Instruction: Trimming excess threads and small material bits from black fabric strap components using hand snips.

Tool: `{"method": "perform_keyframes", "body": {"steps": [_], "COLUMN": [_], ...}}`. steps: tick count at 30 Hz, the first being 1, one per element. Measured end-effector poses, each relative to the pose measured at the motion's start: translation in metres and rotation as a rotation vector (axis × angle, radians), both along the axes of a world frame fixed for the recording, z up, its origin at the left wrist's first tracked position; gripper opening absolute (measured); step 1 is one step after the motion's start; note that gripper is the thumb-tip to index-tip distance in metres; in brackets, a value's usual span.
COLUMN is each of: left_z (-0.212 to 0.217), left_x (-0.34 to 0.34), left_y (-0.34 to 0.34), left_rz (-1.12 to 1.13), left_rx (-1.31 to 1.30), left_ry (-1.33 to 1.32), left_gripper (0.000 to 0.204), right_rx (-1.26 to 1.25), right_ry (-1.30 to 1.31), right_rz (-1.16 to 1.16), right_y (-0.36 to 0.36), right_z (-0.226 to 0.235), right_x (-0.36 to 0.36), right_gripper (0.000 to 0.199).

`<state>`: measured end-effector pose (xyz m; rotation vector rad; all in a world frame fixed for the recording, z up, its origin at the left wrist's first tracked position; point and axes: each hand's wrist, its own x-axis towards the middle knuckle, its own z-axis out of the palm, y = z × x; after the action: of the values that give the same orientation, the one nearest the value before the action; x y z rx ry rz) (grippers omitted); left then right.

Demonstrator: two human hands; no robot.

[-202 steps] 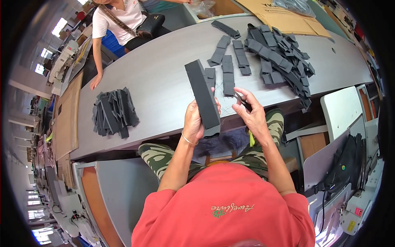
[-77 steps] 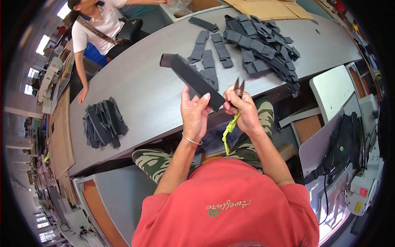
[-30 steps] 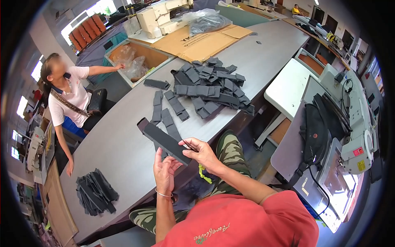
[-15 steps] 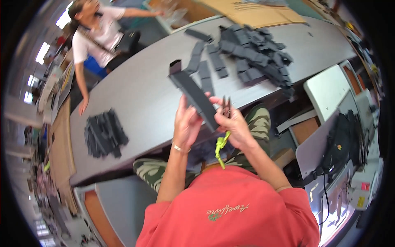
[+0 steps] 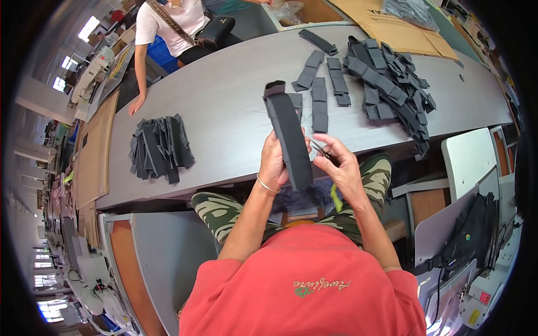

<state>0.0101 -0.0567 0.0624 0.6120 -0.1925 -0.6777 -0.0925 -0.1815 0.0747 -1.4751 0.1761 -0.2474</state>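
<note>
My left hand grips a long black fabric strip, held upright over my lap at the table's near edge. Right beside the strip's lower part, my right hand is closed on small metal thread snips with a yellow-green cord hanging from them. The snips' tips point at the strip's edge. Several single dark strips lie flat on the grey table just beyond my hands.
A large heap of dark strips covers the table's right part. A smaller stack of strips sits at the left. A person in a white shirt sits across the table, one hand on it. Cardboard sheets lie at the far right.
The strip has been turned from slanting left to nearly upright. My right hand with the snips has come down beside its lower part. Earlier the view swung about with my head.
</note>
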Motion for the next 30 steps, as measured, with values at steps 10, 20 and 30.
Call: {"method": "perform_keyframes", "body": {"steps": [10, 20, 30], "left_z": [0.001, 0.010, 0.007], "left_x": [-0.005, -0.012, 0.005], "left_y": [0.004, 0.007, 0.010], "left_rz": [-0.042, -0.031, 0.071], "left_rx": [0.096, 0.112, 0.102], "left_ry": [-0.071, -0.052, -0.058], "left_gripper": [0.018, 0.016, 0.047], "right_rx": [-0.859, -0.470, -0.100], "right_ry": [-0.265, -0.203, -0.066], "right_rz": [-0.309, -0.335, -0.064], "right_y": [-0.006, -0.009, -0.001], "right_z": [0.009, -0.002, -0.004], "right_x": [0.031, 0.034, 0.014], "right_gripper": [0.024, 0.020, 0.036]}}
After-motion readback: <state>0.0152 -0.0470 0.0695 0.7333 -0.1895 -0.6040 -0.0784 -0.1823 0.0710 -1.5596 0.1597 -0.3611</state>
